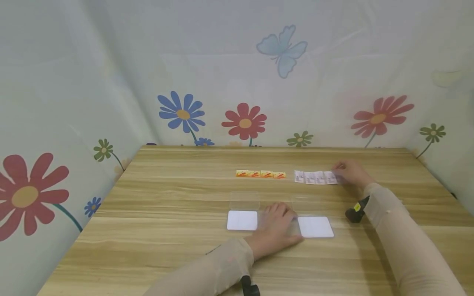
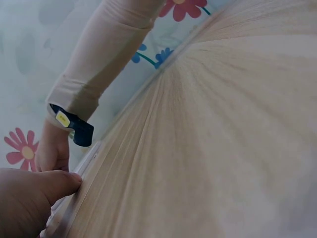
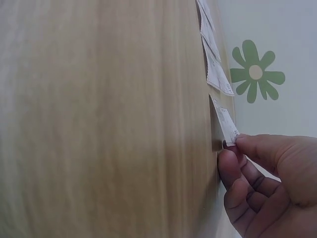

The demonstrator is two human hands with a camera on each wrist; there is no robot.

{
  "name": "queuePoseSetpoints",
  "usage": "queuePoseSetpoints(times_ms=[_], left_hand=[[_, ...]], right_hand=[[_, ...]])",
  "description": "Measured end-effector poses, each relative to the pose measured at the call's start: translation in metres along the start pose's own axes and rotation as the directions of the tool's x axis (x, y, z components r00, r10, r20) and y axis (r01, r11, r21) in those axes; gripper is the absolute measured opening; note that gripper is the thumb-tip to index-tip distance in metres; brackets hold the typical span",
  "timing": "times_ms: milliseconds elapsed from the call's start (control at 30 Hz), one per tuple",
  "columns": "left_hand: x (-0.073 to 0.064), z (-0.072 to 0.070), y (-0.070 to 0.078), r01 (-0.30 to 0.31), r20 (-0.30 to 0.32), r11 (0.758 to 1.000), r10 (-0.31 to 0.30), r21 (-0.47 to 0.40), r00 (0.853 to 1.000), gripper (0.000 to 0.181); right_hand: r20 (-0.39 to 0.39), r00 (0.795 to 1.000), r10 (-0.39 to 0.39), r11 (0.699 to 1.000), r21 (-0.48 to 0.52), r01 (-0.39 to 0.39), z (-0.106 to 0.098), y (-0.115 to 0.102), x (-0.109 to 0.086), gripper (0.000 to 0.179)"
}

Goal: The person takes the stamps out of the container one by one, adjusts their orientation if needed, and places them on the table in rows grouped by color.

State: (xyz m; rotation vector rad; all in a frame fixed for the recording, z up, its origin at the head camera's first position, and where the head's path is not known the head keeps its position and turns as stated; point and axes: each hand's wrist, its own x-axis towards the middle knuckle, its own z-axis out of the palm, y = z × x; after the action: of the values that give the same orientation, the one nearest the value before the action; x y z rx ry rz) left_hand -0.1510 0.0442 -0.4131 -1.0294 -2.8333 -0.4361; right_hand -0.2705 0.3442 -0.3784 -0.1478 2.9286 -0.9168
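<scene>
My right hand (image 1: 352, 172) is at the right end of a row of small white printed packets (image 1: 314, 178). In the right wrist view, its thumb and forefinger pinch the end of one white packet (image 3: 225, 121), which tilts up from the table. Lower down, my left hand (image 1: 274, 230) rests on the table at the left edge of the right-hand white-filled flat case (image 1: 316, 227). Its thumb (image 2: 62, 184) lies along that edge in the left wrist view; its other fingers are mostly hidden there. What the case contains cannot be made out.
A second white-filled flat case (image 1: 242, 220) lies left of my left hand. Clear lids (image 1: 244, 200) extend behind the cases. A row of orange-yellow packets (image 1: 261, 174) lies left of the white row. Flower-printed curtain (image 1: 207, 74) surrounds the wooden table (image 1: 166, 197).
</scene>
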Motion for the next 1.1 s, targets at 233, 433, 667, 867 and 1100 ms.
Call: queuePoseSetpoints(times_ms=[233,433,667,867,1100], left_hand=[[-0.0008,-0.0001,0.0009,-0.001,-0.005,1.0,0.001,0.007,1.0,0.052],[-0.0006,0.0019,0.001,0.003,0.001,1.0,-0.003,0.014,1.0,0.054],[-0.0011,0.0025,0.0013,0.004,0.01,1.0,-0.004,0.012,1.0,0.055],[-0.0012,0.0007,0.0016,0.01,0.019,1.0,-0.01,0.004,1.0,0.055],[-0.0003,0.0016,0.0009,0.016,0.036,1.0,-0.016,-0.006,0.999,0.055]], right_hand=[[-0.017,1.0,-0.001,1.0,-0.018,0.0,0.0025,0.0014,0.002,0.024],[-0.034,0.999,0.007,0.999,-0.046,-0.008,0.0036,0.004,0.0041,0.024],[-0.009,1.0,0.021,1.0,-0.018,-0.021,0.0038,0.003,0.0021,0.029],[0.008,0.999,0.042,0.999,-0.001,-0.042,0.0024,0.0051,0.0012,0.03],[0.038,0.997,0.067,0.997,0.033,-0.068,0.0001,0.0056,-0.0012,0.026]])
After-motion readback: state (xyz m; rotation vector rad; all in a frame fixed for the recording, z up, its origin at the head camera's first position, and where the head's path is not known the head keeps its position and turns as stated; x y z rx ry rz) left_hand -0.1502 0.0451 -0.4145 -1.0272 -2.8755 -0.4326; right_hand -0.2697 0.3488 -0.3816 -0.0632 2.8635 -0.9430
